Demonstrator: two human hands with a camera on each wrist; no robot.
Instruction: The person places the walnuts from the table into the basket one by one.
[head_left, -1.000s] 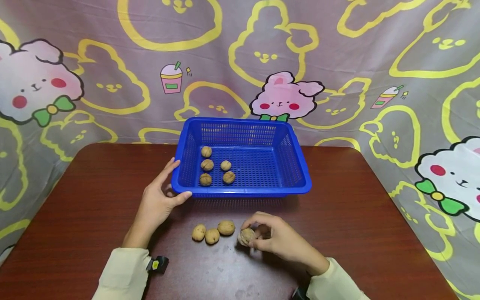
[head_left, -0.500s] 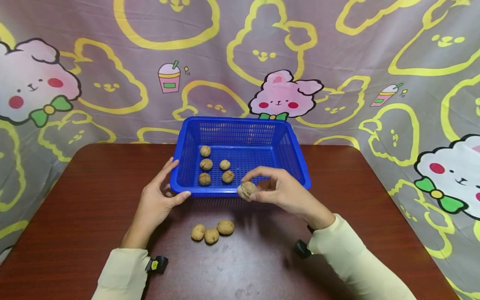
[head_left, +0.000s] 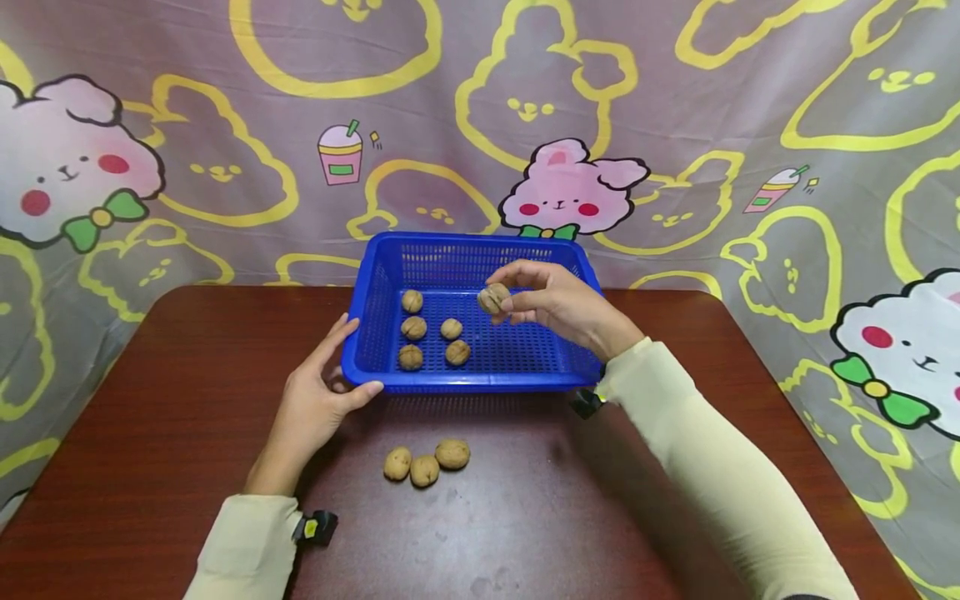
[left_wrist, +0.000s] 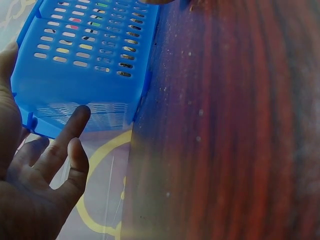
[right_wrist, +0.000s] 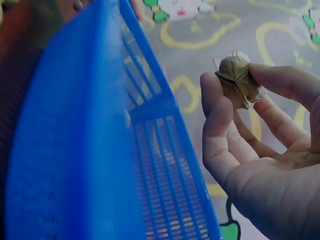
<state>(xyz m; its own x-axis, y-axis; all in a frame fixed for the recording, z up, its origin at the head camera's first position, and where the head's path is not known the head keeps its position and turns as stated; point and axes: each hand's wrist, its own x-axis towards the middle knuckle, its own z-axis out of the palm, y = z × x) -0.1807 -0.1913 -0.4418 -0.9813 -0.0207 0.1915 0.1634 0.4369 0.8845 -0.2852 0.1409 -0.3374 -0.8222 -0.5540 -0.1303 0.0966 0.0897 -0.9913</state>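
- Above the basket [head_left: 480, 382], seen against the twelve o'clock part of its floor, hangs one walnut [head_left: 492, 298] pinched in the right hand [head_left: 555, 302]. The forearm reaches in from about four o'clock.
- The right hand's thumb and fingertips curl round the shell, parted only by the nut's width; the right wrist view shows the nut apart from the basket wall.
- At the basket's eight o'clock corner, the left hand [head_left: 317, 407] is spread wide, thumb on the near rim and a finger along the side. It looks braced against the basket rather than clenched on it.
- Toward the nine o'clock side of the floor lie five walnuts [head_left: 413, 328]: three in a column from ten down to eight, two beside them nearer the middle.
- On the table [head_left: 187, 392], between six and seven o'clock from the basket, three walnuts [head_left: 424, 472] sit close together.
- The step in hand seems to be bringing a nut from table to basket, with three left outside.
- My judgement is that the next move calls for lowering the nut into the bare floor right of the pair, then parting the fingers gently so it doesn't roll, the left hand steadying the corner.
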